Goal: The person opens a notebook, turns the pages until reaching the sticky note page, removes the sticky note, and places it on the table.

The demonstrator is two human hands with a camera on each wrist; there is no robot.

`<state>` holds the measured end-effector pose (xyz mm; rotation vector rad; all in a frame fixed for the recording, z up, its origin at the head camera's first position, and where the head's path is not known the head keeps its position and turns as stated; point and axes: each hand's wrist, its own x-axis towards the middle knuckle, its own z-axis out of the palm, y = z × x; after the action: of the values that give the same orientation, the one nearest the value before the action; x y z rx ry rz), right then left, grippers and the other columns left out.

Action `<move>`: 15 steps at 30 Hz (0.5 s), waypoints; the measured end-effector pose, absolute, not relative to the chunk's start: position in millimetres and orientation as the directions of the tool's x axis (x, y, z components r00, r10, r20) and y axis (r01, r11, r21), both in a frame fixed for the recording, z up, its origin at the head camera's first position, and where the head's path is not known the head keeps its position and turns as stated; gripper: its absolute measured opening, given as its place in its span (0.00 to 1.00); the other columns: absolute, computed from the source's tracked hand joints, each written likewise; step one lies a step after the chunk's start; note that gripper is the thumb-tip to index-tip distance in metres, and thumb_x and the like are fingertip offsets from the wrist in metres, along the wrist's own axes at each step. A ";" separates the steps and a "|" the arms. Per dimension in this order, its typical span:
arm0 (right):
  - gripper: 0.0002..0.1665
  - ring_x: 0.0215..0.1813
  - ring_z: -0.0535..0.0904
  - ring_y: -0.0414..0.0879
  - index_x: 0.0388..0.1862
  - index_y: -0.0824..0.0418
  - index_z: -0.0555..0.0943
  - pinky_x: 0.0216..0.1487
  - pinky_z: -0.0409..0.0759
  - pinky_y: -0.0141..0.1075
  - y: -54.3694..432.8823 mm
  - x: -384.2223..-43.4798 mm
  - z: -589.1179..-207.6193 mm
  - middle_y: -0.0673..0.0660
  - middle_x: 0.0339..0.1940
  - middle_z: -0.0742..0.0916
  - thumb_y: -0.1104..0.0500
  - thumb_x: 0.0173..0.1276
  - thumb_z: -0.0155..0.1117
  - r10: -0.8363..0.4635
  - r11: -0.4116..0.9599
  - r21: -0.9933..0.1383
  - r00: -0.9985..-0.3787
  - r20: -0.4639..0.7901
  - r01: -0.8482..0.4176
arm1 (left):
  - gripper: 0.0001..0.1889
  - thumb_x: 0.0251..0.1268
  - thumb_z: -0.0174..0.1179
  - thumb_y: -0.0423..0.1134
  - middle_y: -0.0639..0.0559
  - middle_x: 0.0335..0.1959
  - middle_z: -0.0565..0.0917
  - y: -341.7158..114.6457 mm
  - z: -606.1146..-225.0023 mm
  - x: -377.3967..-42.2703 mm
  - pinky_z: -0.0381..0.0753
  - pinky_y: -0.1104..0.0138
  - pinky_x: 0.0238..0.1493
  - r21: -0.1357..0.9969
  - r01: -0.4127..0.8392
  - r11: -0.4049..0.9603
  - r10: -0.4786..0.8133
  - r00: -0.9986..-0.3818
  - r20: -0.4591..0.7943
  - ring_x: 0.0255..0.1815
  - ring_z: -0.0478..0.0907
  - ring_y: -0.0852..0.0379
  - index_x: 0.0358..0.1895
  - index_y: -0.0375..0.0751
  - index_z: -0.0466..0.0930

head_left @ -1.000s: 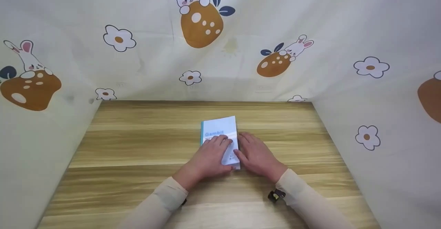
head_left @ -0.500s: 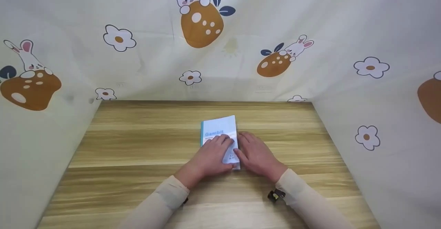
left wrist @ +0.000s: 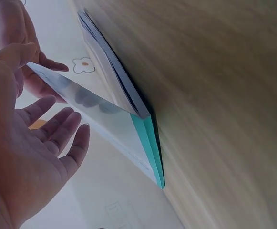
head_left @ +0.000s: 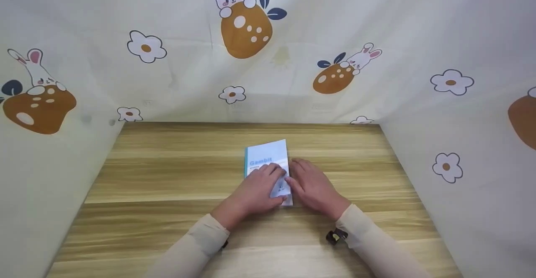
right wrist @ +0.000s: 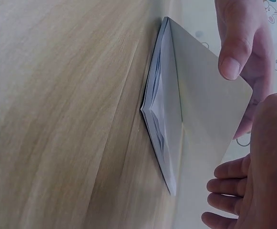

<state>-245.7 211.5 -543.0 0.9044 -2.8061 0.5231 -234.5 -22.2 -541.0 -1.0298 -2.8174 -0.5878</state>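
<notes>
A thin notebook [head_left: 268, 150] with a pale cover, blue "Gambit" lettering and a teal spine lies on the table; its front cover [right wrist: 207, 95] is raised at an angle from the pages. My left hand [head_left: 255, 190] lies over the lower part of this cover, fingers on its outer face and thumb at the near edge. In the right wrist view the left thumb [right wrist: 231, 67] is on the cover's inner side, so that hand pinches it. My right hand [head_left: 314, 186] is beside the notebook's right edge, thumb near the cover, fingers loosely bent. Whether it touches the cover, I cannot tell.
The wood-grain table [head_left: 167, 177] runs back to a pale curtain [head_left: 188, 73] printed with rabbits and flowers, which encloses the back and both sides. A black strap piece [head_left: 336, 237] hangs at the right wrist.
The left thumb has shifted slightly up and to the right along the cover's near edge. The cover has lifted slightly; the right hand has barely moved.
</notes>
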 end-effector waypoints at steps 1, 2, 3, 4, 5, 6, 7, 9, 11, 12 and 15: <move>0.37 0.80 0.74 0.64 0.78 0.70 0.76 0.82 0.68 0.57 212.6 -245.7 -543.0 0.68 0.76 0.80 0.41 0.91 0.50 -0.533 0.759 -0.286 -0.810 0.244 -0.585 | 0.34 0.71 0.71 0.58 0.47 0.69 0.80 -22.2 -540.9 -234.6 0.78 0.50 0.73 0.326 0.637 0.698 0.603 -0.769 0.211 0.69 0.78 0.47 0.72 0.43 0.77; 0.37 0.80 0.73 0.63 0.78 0.69 0.76 0.82 0.68 0.57 213.6 -245.6 -543.0 0.67 0.77 0.80 0.41 0.91 0.49 -0.525 0.765 -0.287 -0.817 0.239 -0.576 | 0.34 0.72 0.70 0.58 0.47 0.69 0.79 -22.5 -540.2 -234.2 0.78 0.50 0.73 0.326 0.636 0.700 0.603 -0.770 0.209 0.70 0.78 0.47 0.73 0.43 0.77; 0.38 0.80 0.73 0.63 0.78 0.69 0.76 0.82 0.68 0.56 214.6 -245.5 -542.9 0.67 0.77 0.80 0.40 0.91 0.49 -0.518 0.772 -0.287 -0.823 0.234 -0.568 | 0.34 0.72 0.70 0.58 0.47 0.70 0.79 -22.7 -539.4 -233.9 0.78 0.50 0.74 0.325 0.635 0.701 0.602 -0.771 0.206 0.70 0.78 0.47 0.73 0.43 0.77; 0.38 0.81 0.73 0.63 0.79 0.69 0.76 0.83 0.68 0.56 215.6 -245.7 -543.1 0.66 0.77 0.80 0.39 0.91 0.48 -0.513 0.777 -0.286 -0.827 0.229 -0.561 | 0.34 0.72 0.70 0.58 0.47 0.70 0.79 -22.9 -538.5 -233.6 0.77 0.50 0.75 0.326 0.633 0.703 0.601 -0.773 0.204 0.71 0.77 0.47 0.74 0.43 0.76; 0.39 0.81 0.73 0.63 0.79 0.69 0.76 0.83 0.68 0.56 216.5 -245.7 -543.1 0.66 0.78 0.80 0.39 0.91 0.48 -0.507 0.782 -0.285 -0.832 0.225 -0.554 | 0.35 0.73 0.70 0.59 0.47 0.71 0.78 -23.3 -537.7 -233.2 0.77 0.50 0.76 0.325 0.631 0.704 0.601 -0.774 0.200 0.72 0.77 0.46 0.75 0.43 0.76; 0.39 0.81 0.73 0.63 0.79 0.69 0.76 0.82 0.68 0.56 217.5 -245.6 -543.3 0.66 0.78 0.80 0.39 0.91 0.48 -0.503 0.785 -0.287 -0.835 0.223 -0.549 | 0.36 0.73 0.70 0.59 0.47 0.73 0.78 -23.8 -536.7 -232.8 0.76 0.50 0.77 0.325 0.629 0.706 0.601 -0.775 0.195 0.73 0.76 0.46 0.76 0.43 0.75; 0.39 0.81 0.73 0.62 0.79 0.69 0.76 0.83 0.68 0.56 218.1 -245.5 -543.4 0.66 0.78 0.80 0.38 0.91 0.48 -0.499 0.789 -0.287 -0.839 0.219 -0.544 | 0.37 0.74 0.69 0.59 0.47 0.74 0.77 -24.5 -535.8 -232.2 0.74 0.50 0.78 0.326 0.626 0.708 0.600 -0.777 0.189 0.75 0.75 0.46 0.77 0.44 0.74; 0.39 0.81 0.72 0.63 0.79 0.69 0.75 0.83 0.68 0.57 219.4 -245.1 -543.4 0.66 0.78 0.79 0.38 0.91 0.48 -0.494 0.792 -0.291 -0.843 0.212 -0.537 | 0.38 0.76 0.68 0.59 0.47 0.78 0.75 -26.0 -533.8 -230.9 0.72 0.49 0.80 0.331 0.627 0.705 0.603 -0.776 0.185 0.78 0.72 0.46 0.81 0.44 0.72; 0.39 0.82 0.72 0.63 0.79 0.69 0.75 0.83 0.68 0.57 220.3 -244.7 -543.6 0.66 0.79 0.79 0.39 0.91 0.49 -0.491 0.792 -0.296 -0.845 0.211 -0.534 | 0.39 0.77 0.68 0.57 0.48 0.82 0.71 -27.8 -532.2 -229.9 0.70 0.47 0.81 0.340 0.631 0.697 0.609 -0.772 0.185 0.82 0.69 0.46 0.84 0.45 0.69; 0.39 0.82 0.72 0.63 0.79 0.70 0.75 0.83 0.68 0.57 220.9 -244.5 -543.8 0.66 0.79 0.79 0.39 0.91 0.49 -0.490 0.792 -0.298 -0.846 0.211 -0.533 | 0.39 0.77 0.68 0.57 0.48 0.84 0.70 -28.6 -531.8 -229.8 0.69 0.47 0.82 0.340 0.637 0.692 0.614 -0.767 0.186 0.83 0.67 0.47 0.85 0.46 0.68; 0.39 0.82 0.72 0.64 0.79 0.70 0.75 0.83 0.67 0.58 222.1 -243.9 -544.2 0.67 0.79 0.79 0.40 0.91 0.49 -0.486 0.794 -0.298 -0.848 0.212 -0.530 | 0.39 0.78 0.67 0.54 0.50 0.87 0.67 -30.3 -530.9 -229.5 0.66 0.46 0.83 0.332 0.659 0.675 0.634 -0.748 0.194 0.85 0.65 0.47 0.86 0.48 0.66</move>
<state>-243.9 222.1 -544.2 0.8120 -2.8570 0.5293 -229.5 -30.3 -530.9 -1.0889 -2.8178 -0.5967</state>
